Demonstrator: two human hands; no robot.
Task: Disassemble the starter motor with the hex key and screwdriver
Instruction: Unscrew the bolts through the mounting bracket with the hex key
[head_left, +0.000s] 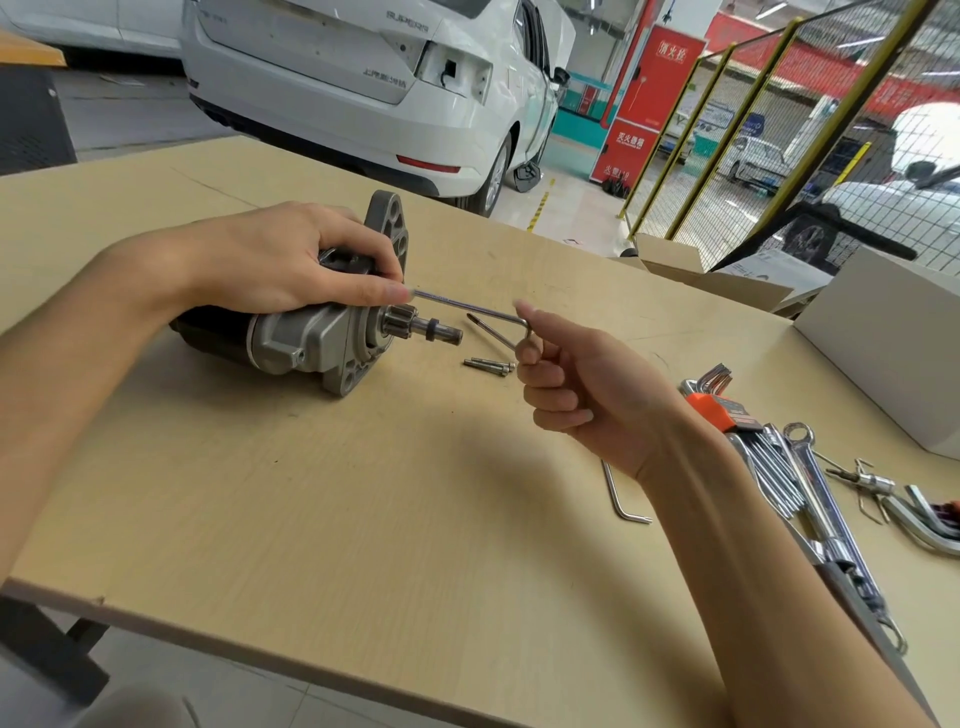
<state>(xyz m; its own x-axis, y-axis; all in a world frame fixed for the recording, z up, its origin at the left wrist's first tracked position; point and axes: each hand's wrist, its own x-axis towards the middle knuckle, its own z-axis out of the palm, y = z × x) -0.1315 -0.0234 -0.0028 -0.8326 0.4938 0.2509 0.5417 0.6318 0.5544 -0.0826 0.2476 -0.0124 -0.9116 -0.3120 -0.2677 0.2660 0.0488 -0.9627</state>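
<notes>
One white car (363, 78) badge reads "SUPERB".

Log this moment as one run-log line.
left hand: grips starter motor | right hand: pinches hex key at bend, long arm toward motor | bolts: loose on table

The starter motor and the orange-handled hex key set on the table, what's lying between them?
In the head view, two loose bolts lie on the table between the starter motor and the hex key set, below the right hand.
</notes>
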